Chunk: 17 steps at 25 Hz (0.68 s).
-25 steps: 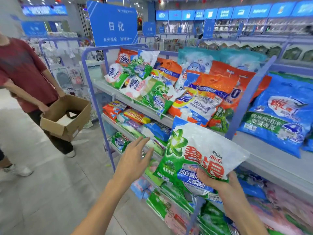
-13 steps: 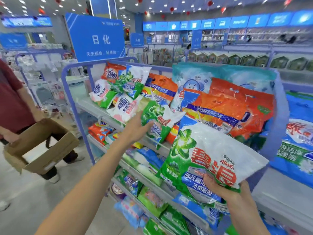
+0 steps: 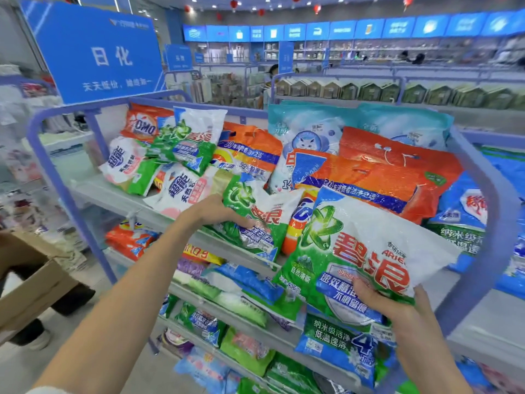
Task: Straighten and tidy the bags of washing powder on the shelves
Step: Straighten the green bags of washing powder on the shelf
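Landmark: top shelf (image 3: 96, 191) of the blue-framed rack (image 3: 502, 223); all places given vs it.
Far left, below shelf lvl: cardboard box (image 3: 25, 282) carried by another person, only partly in view.
Above left end: blue sign (image 3: 99, 52) w/ white characters.
Left end of shelf: OMO bag (image 3: 142, 123) at the back; white-green bags (image 3: 125, 166) leaning in front of it, overlapping, askew.
Left hand (image 3: 216, 211): at shelf's front edge, mid-left; fingers curled over the left side of small green bag (image 3: 261, 217), gripping it; thumb hidden.
Small green bag: lying tilted on shelf front, btm end at the front edge.
Mid to right of shelf: orange bags (image 3: 383, 172) stacked on a slant; pale teal bags (image 3: 312, 129) upright behind them at the back.
Big green bag (image 3: 355, 251): off the shelf, in the air just in front of its front edge, right half; tilted.
Right hand (image 3: 397, 305): below shelf lvl, pinching big green bag's btm edge, thumb on the front, fingers behind.
Under shelf: lower bags (image 3: 250, 282), blue, green, orange, in tiers.
Past right end: blue bags (image 3: 460, 223) on next unit, beyond the rack post.
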Motion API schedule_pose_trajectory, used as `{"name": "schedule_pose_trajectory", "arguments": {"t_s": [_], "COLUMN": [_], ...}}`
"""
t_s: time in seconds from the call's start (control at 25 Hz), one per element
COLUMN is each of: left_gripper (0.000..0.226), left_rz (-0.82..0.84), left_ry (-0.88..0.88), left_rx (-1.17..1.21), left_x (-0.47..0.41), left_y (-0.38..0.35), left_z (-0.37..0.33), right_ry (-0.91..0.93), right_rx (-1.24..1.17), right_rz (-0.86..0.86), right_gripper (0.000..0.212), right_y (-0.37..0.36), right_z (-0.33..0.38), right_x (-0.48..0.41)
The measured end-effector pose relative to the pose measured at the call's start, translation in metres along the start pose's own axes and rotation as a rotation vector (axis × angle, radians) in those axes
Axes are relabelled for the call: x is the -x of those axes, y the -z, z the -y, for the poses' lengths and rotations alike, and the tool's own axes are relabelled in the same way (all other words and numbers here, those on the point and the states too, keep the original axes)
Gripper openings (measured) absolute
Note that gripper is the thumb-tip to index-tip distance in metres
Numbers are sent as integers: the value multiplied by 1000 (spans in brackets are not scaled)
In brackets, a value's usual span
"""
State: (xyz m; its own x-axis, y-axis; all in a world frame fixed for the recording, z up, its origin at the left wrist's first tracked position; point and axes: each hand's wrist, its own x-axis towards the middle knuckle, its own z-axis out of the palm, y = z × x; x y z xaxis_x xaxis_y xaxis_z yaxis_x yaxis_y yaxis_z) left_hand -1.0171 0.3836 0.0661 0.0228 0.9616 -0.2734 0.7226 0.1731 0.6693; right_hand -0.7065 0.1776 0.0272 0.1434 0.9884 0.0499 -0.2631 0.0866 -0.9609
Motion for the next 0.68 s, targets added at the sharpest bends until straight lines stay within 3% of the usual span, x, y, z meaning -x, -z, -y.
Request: {"name": "schedule_pose_trajectory", "arguments": {"t_s": [0.04, 0.12, 0.2, 0.28, 0.36, 0.44, 0.52, 0.68], "left_gripper": [124, 96, 117, 129, 102, 73, 62, 37], "left_rz": [16, 12, -76, -182, -226, -223, -229, -207], "left_ry": [-17, -105, -175, -196, -266, -321, -334, -359], "left_rx": [37, 123, 241, 353, 441, 538, 621, 778], "left_x": [0, 6, 16, 33, 52, 73, 94, 125], "left_y": [-1, 2, 6, 6, 4, -1, -5, -19], "left_z": [3, 6, 12, 16, 21, 24, 28, 39], "right_ry": [0, 47, 44, 50, 63, 49, 13, 27], "right_rx": [60, 74, 66, 50, 39, 22, -8, 21], "right_rz": [43, -40, -16, -64, -57, -62, -87, -87], "right_gripper": [35, 52, 65, 51, 51, 82, 103, 90], "right_y": [-6, -10, -14, -18, -23, -23, -18, -5], "right_z": [6, 0, 1, -1, -1, -3, -4, 0], "right_x": [0, -10, -6, -7, -3, 1, 11, 45]}}
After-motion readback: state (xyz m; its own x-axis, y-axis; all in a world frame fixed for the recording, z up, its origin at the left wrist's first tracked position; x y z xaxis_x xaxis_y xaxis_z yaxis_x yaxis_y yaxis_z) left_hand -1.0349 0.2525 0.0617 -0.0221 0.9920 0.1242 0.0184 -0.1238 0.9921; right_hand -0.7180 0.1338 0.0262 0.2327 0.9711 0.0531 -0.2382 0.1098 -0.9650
